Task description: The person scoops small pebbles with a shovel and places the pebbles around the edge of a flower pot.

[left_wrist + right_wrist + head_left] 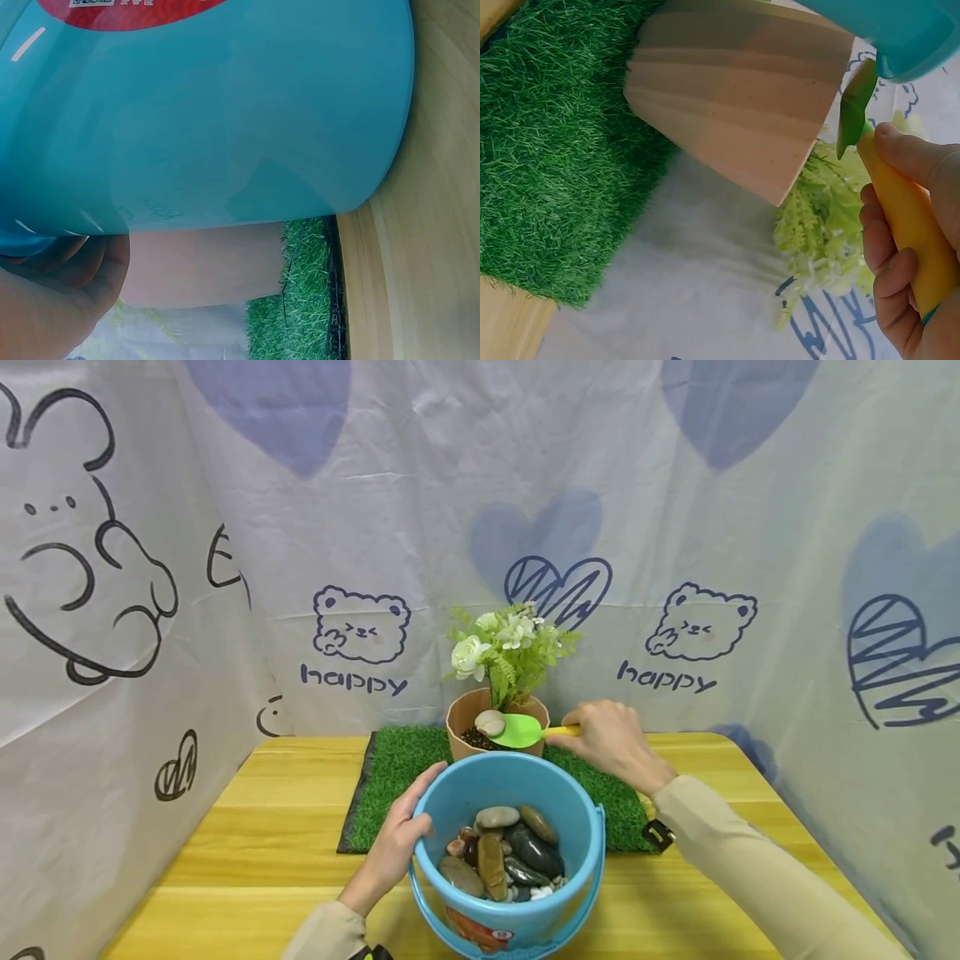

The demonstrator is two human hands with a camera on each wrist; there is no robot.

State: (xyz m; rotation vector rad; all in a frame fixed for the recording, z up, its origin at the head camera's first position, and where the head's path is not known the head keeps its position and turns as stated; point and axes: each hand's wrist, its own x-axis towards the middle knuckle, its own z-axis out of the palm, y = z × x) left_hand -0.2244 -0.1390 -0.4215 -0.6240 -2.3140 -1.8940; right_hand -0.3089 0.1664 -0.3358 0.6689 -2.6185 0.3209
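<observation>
My right hand (609,737) grips the yellow handle of a toy shovel (909,217) whose green blade hangs over the rim of a tan flower pot (462,714). At the blade's tip is a pale stone (491,722), above dark soil in the pot. White flowers (510,639) with green leaves rise from it. My left hand (396,837) holds the rim of a blue bucket (510,768) on its left side, thumb at the edge. Inside the bucket lie several smooth stones (491,864), brown, grey and black, with small white pebbles.
A green turf mat (408,760) lies under the pot, behind the bucket, on the yellow wooden table (240,843). The bucket's handle (517,947) hangs down at the front. White printed curtains (420,527) enclose the back and both sides.
</observation>
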